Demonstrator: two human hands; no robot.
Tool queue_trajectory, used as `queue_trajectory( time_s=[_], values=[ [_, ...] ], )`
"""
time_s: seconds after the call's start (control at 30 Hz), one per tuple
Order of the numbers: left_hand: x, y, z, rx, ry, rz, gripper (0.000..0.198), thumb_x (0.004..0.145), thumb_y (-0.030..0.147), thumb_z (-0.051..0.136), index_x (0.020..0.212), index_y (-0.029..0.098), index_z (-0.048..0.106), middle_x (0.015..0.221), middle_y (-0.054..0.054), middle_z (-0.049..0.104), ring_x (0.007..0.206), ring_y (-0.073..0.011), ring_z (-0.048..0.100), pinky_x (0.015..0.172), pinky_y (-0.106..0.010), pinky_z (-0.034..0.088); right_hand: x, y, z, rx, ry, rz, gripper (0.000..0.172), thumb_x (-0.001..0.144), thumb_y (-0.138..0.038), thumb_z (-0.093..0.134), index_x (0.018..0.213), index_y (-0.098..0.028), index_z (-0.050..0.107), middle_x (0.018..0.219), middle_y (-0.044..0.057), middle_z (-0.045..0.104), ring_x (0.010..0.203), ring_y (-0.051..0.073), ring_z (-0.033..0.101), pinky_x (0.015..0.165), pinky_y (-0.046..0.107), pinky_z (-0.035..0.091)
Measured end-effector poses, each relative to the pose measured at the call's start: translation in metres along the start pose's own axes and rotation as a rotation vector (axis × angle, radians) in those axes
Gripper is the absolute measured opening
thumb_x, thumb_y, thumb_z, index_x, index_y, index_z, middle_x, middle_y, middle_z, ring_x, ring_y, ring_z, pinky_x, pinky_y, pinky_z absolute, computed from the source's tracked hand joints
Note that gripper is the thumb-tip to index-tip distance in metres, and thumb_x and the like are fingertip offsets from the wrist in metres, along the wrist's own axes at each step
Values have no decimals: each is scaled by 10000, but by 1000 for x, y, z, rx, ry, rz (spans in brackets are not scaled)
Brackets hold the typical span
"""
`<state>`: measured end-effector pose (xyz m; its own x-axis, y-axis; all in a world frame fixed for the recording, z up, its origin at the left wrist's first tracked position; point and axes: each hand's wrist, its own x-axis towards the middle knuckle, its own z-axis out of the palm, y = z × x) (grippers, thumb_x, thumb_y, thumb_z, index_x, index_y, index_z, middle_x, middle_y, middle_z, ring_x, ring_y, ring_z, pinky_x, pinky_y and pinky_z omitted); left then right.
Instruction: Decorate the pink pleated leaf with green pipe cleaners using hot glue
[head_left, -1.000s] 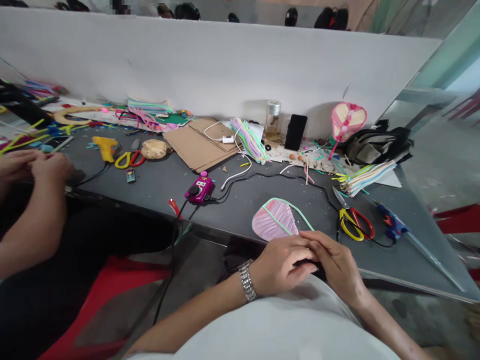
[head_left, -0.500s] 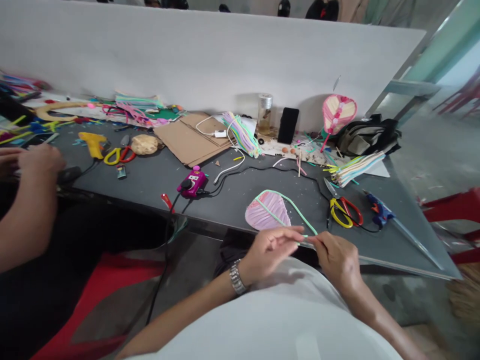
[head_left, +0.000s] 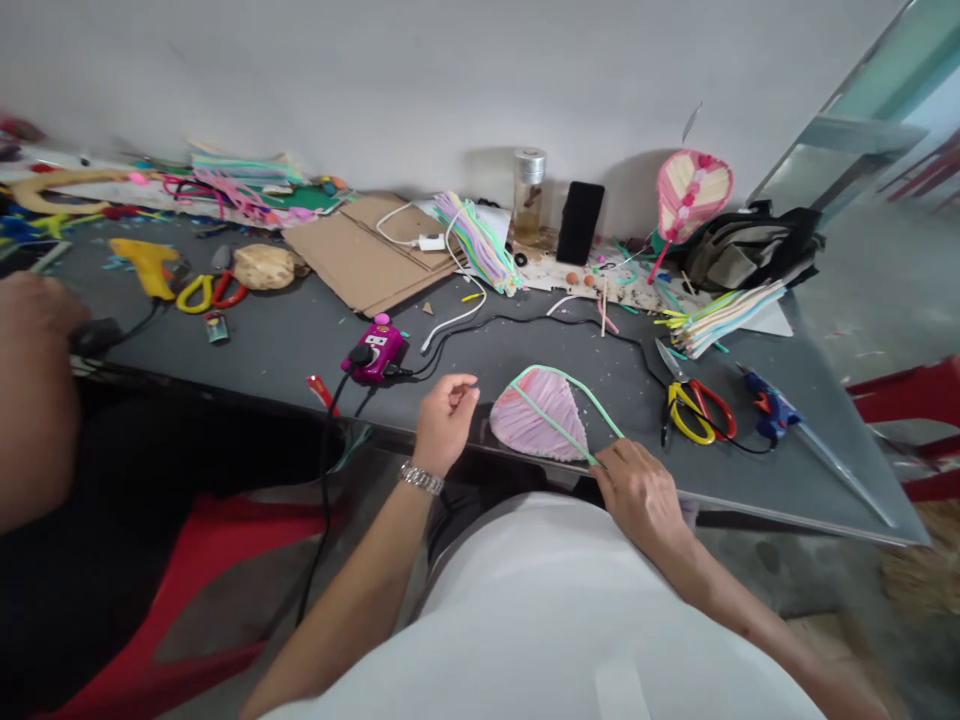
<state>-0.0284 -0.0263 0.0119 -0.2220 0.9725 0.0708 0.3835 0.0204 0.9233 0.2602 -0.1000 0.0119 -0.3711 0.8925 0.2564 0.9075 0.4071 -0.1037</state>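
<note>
Head view, pink fan point(head_left: 538, 415) between hands, left hand point(head_left: 446, 420) curled empty, right point(head_left: 637, 490) pinching rim point(head_left: 576, 400)

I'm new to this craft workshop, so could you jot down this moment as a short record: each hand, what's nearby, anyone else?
Left hand: raised at the edge of the grey table, fingers curled, nothing visibly held
Right hand: on the end of the green strip
Green strip: curves around a pink leaf-shaped piece
Nearby: red-and-yellow scissors, blue glue gun
Other person: a hand at the far left

Black cable point(head_left: 525, 320) beyond the left hand point(head_left: 447, 425)
</note>
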Motion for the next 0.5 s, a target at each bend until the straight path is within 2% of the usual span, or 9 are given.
queue_trajectory(
  time_s=[0.1, 0.2, 0.27, 0.37, 0.5],
  values=[
    [15, 4, 9, 97, -94, -17, 184, 855, 305, 625, 955, 197, 735, 1024, -102, 773, 929, -218, 694, 862, -307, 511, 1, 0, 1, -2, 10, -18, 151, 970, -208, 584, 830, -206, 641, 836, 61, 628, 782, 197, 561, 692, 311, 373],
    [36, 11, 20, 167, -185, -63, 173, 872, 279, 610, 921, 207, 759, 1016, -100, 789, 920, -225, 704, 846, -304, 506, 2, -2, 1, 17, 18, -14, 148, 960, -189, 585, 821, -204, 635, 828, 58, 626, 787, 202, 559, 692, 317, 367],
    [52, 15, 26, 186, -253, -113, 184, 879, 275, 594, 893, 192, 758, 905, -90, 792, 789, -206, 704, 758, -290, 502, 2, -3, 3, 31, 25, -21, 168, 953, -151, 571, 804, -202, 629, 817, 55, 627, 785, 200, 557, 697, 318, 366],
    [71, 18, 32, 185, -347, -178, 187, 857, 294, 614, 779, 177, 737, 681, -49, 737, 583, -170, 631, 638, -272, 454, 2, -3, 6, 54, 50, -50, 197, 944, -118, 563, 776, -203, 620, 798, 50, 628, 773, 197, 552, 704, 318, 368],
    [75, 22, 31, 120, -398, -187, 286, 827, 380, 645, 624, 179, 656, 539, -3, 609, 544, -152, 540, 587, -268, 384, 1, -2, 2, 62, 89, -52, 202, 938, -114, 572, 765, -204, 623, 795, 54, 644, 777, 205, 541, 717, 333, 362]
  ],
)
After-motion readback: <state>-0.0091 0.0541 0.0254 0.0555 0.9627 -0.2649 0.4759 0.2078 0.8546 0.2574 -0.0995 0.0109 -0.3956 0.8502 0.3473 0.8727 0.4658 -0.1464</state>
